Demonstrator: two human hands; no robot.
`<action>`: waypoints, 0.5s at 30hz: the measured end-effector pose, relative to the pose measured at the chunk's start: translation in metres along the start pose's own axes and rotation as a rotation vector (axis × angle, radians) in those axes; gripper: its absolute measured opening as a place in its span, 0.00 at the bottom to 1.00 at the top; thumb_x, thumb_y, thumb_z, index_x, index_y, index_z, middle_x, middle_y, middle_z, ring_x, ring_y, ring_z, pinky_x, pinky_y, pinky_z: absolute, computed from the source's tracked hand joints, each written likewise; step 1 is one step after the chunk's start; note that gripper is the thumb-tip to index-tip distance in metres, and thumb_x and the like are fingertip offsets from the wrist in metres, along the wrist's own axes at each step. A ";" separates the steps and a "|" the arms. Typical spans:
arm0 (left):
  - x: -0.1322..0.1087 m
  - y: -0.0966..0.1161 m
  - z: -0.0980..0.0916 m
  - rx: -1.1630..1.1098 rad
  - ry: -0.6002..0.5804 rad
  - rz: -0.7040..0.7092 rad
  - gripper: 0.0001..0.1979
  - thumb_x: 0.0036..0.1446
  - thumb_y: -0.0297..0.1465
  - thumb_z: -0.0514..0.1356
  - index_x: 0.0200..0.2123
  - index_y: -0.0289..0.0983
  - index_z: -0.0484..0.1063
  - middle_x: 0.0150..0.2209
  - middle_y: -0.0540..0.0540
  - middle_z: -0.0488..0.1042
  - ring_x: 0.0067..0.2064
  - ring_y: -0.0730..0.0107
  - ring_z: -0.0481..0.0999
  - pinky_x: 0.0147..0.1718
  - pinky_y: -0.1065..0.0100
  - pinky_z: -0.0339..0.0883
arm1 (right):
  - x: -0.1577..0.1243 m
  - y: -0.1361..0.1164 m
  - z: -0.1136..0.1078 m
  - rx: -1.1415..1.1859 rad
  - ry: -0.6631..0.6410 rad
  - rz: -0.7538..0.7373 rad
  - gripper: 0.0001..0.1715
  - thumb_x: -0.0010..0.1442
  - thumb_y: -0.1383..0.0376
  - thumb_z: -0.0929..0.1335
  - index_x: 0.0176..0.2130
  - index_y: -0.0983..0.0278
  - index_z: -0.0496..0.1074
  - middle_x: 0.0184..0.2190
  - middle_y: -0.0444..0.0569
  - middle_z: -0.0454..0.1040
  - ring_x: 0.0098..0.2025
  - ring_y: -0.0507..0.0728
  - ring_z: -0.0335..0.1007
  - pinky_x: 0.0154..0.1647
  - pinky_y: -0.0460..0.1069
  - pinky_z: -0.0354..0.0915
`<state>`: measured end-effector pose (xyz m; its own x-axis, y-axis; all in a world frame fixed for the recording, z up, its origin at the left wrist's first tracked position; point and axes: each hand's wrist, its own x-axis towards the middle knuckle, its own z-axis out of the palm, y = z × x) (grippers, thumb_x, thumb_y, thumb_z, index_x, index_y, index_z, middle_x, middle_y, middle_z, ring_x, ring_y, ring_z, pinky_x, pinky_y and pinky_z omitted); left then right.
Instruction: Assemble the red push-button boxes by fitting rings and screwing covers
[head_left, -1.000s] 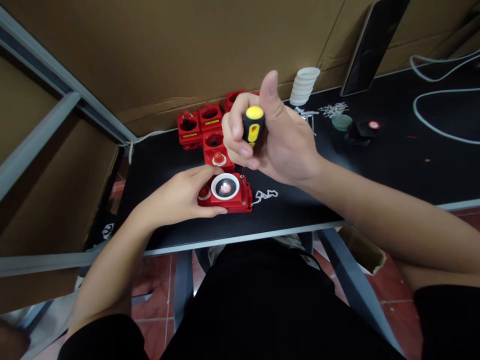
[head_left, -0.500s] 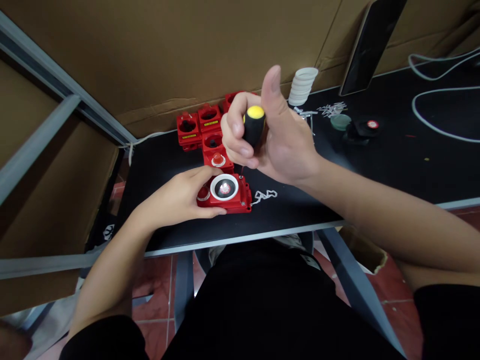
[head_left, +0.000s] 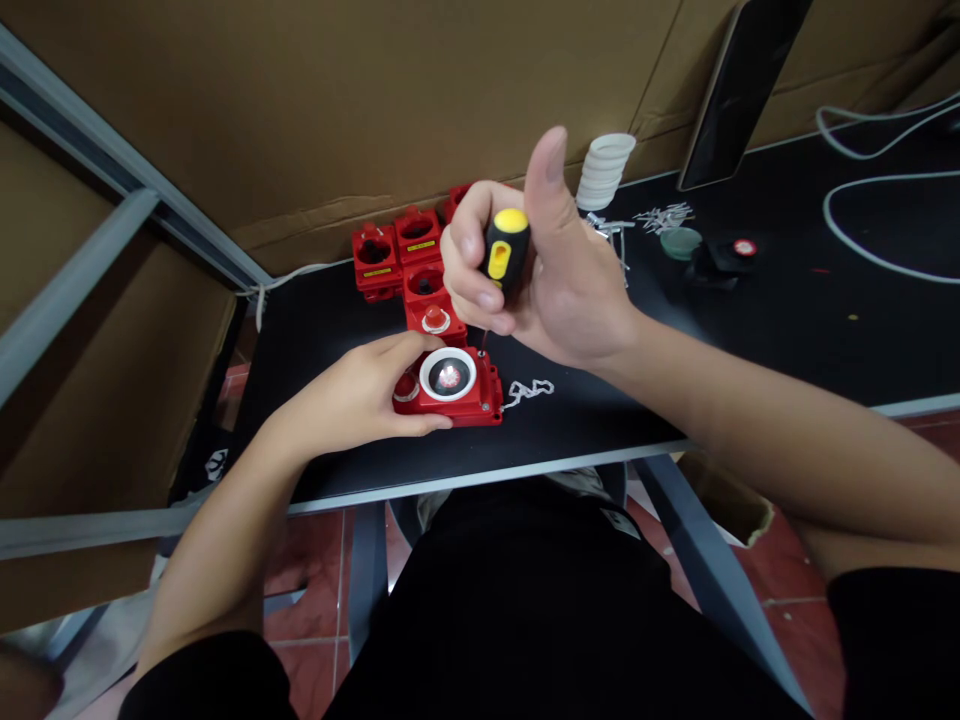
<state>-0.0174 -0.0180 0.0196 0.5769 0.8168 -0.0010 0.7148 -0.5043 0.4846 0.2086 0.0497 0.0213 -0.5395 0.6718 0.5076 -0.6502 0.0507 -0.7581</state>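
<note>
A red box-shaped unit (head_left: pixel 450 385) with a white ring and a dark round centre lies on the black table (head_left: pixel 750 340) near its front edge. My left hand (head_left: pixel 360 395) grips its left side, fingers closed round it. My right hand (head_left: pixel 540 270) is wrapped round a black and yellow screwdriver (head_left: pixel 504 250), thumb pointing up. The screwdriver stands upright with its thin tip at the unit's far right corner. A short white chain (head_left: pixel 531 390) lies just right of the unit.
Several more red units (head_left: pixel 409 265) sit behind, against the cardboard wall. A stack of white rings (head_left: pixel 604 170), loose screws (head_left: pixel 664 217), a green cap (head_left: pixel 681 243), a black part (head_left: pixel 720 262) and white cables (head_left: pixel 862 215) lie to the right.
The screwdriver handle has turned in my right hand, its yellow side patch hidden and showing again. My left hand and the red unit have stayed put.
</note>
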 end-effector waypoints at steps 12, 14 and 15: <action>0.001 0.000 0.000 -0.010 -0.004 0.011 0.35 0.66 0.51 0.75 0.66 0.38 0.74 0.60 0.41 0.84 0.55 0.52 0.86 0.58 0.59 0.76 | -0.003 -0.003 0.010 -0.052 0.099 -0.044 0.48 0.70 0.19 0.55 0.31 0.57 0.60 0.15 0.34 0.52 0.15 0.49 0.38 0.16 0.48 0.42; 0.001 0.000 0.001 -0.010 0.000 0.015 0.35 0.66 0.51 0.75 0.66 0.38 0.75 0.59 0.42 0.84 0.54 0.53 0.86 0.56 0.60 0.76 | -0.004 -0.010 0.009 -0.078 0.053 0.049 0.49 0.69 0.18 0.53 0.32 0.57 0.61 0.16 0.35 0.54 0.16 0.50 0.39 0.17 0.48 0.44; 0.001 0.000 0.001 -0.010 0.002 0.017 0.35 0.66 0.51 0.75 0.66 0.37 0.75 0.58 0.42 0.84 0.53 0.54 0.86 0.55 0.60 0.76 | -0.004 -0.013 0.008 -0.093 0.030 0.089 0.48 0.69 0.18 0.55 0.34 0.57 0.62 0.17 0.35 0.56 0.17 0.50 0.41 0.18 0.48 0.46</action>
<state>-0.0168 -0.0171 0.0189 0.5884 0.8085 0.0090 0.7008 -0.5155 0.4931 0.2146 0.0405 0.0321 -0.5753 0.6987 0.4252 -0.5476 0.0571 -0.8348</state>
